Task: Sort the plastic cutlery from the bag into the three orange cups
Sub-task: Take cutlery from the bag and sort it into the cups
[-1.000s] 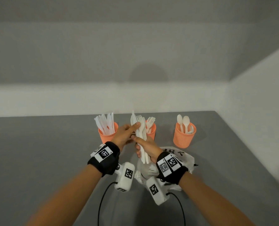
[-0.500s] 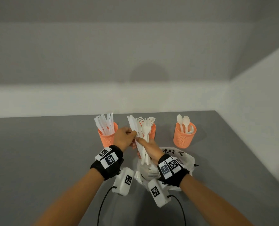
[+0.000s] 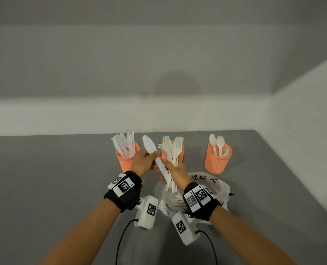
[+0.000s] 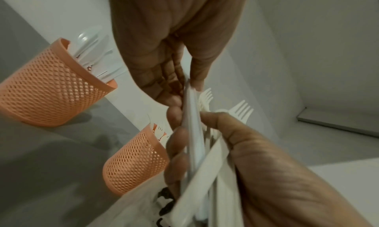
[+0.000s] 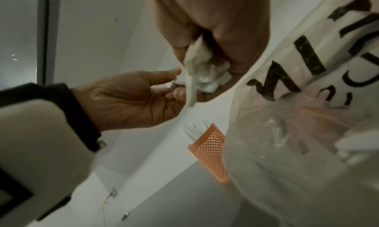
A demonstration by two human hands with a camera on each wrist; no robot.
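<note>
Knife (image 3: pixel 153 153) is pinched between the left hand's (image 3: pixel 143 162) thumb and fingers, blade above them; the right hand (image 3: pixel 175 174) clenches a bundle of forks (image 3: pixel 173 150) above the bag (image 3: pixel 216 185).

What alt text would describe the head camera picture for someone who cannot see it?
Over a grey table, the left hand pinches a white plastic knife out of the forks bunched in the right hand. Behind stand three orange cups of sorted cutlery.
</note>
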